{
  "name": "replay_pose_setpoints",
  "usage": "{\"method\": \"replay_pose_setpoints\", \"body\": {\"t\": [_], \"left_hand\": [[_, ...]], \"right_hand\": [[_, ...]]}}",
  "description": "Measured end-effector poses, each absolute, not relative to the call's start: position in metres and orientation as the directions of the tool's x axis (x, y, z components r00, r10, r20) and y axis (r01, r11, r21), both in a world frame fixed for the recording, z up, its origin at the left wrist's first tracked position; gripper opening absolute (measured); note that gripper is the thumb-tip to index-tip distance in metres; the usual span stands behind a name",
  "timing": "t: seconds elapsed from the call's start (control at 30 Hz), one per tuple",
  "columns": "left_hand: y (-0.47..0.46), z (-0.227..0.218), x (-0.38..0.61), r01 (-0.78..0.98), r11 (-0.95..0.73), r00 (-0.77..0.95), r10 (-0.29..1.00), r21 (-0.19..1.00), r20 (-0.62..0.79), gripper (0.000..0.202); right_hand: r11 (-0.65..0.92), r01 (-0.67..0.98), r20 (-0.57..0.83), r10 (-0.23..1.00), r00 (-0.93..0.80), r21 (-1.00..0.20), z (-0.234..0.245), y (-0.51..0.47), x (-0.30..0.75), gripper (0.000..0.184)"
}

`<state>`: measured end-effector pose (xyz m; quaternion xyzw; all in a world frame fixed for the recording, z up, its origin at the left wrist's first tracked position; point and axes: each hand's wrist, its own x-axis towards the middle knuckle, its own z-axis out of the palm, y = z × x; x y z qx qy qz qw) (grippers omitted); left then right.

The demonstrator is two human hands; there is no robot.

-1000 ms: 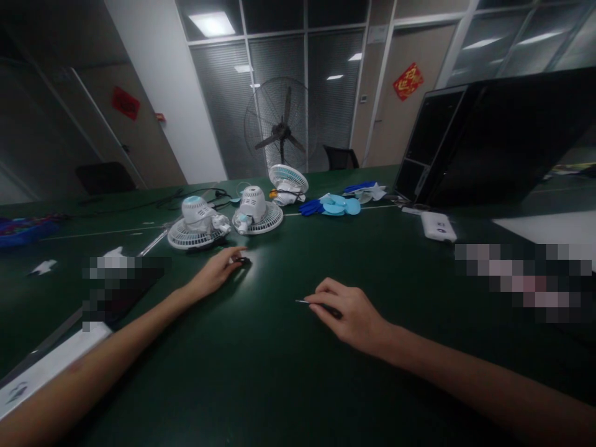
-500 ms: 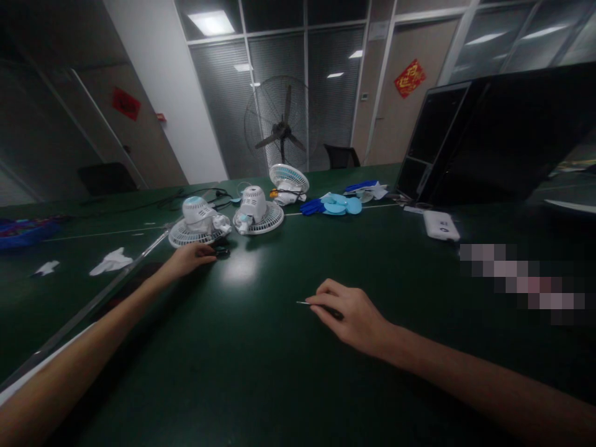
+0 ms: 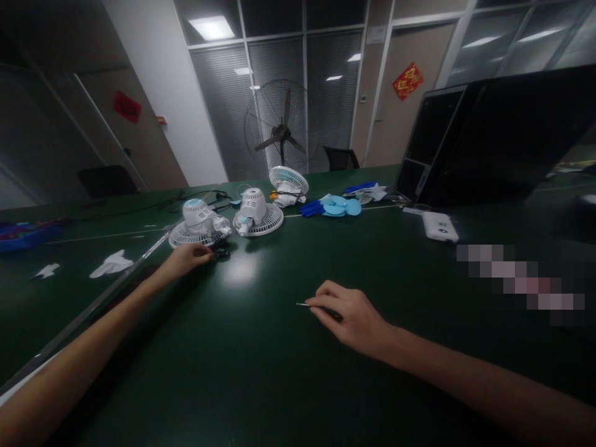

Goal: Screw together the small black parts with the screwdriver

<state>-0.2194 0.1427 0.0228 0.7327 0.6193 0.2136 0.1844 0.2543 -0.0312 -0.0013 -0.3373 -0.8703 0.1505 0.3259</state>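
My left hand reaches far out over the dark green table, its fingers pinched on a small black part right at the edge of the nearest small white desk fan, which lies face down. My right hand rests on the table in the middle, fingers curled round a thin screwdriver whose metal tip points left. Two more small white fans lie behind.
Blue fan blades and blue gloves lie at the back. A white device sits right of them, before a large black monitor. White scraps lie at left. A tall floor fan stands beyond the table.
My left hand slid the small black part away and to the left, from mid-table up to the nearest fan. My right hand stayed in place.
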Motion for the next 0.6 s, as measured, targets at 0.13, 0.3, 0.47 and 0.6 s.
{"method": "replay_pose_setpoints", "body": {"t": [0.13, 0.3, 0.47, 0.6], "left_hand": [[0.141, 0.016, -0.210, 0.788, -0.238, 0.152, 0.969, 0.568, 0.196, 0.063], [0.139, 0.012, -0.192, 0.792, -0.248, 0.171, 0.967, 0.558, 0.187, 0.063], [0.137, 0.012, -0.190, 0.781, -0.256, 0.191, 0.966, 0.569, 0.172, 0.057], [0.138, 0.011, -0.193, 0.748, -0.236, 0.185, 0.972, 0.620, 0.147, 0.054]], "right_hand": [[0.731, 0.476, 0.467, 0.680, -0.565, -0.489, -0.001, -0.031, 0.255, 0.025], [0.724, 0.478, 0.451, 0.686, -0.570, -0.498, 0.002, -0.032, 0.255, 0.025], [0.730, 0.482, 0.461, 0.681, -0.569, -0.484, 0.002, -0.032, 0.254, 0.024], [0.732, 0.479, 0.457, 0.678, -0.576, -0.485, 0.001, -0.032, 0.255, 0.025]]}}
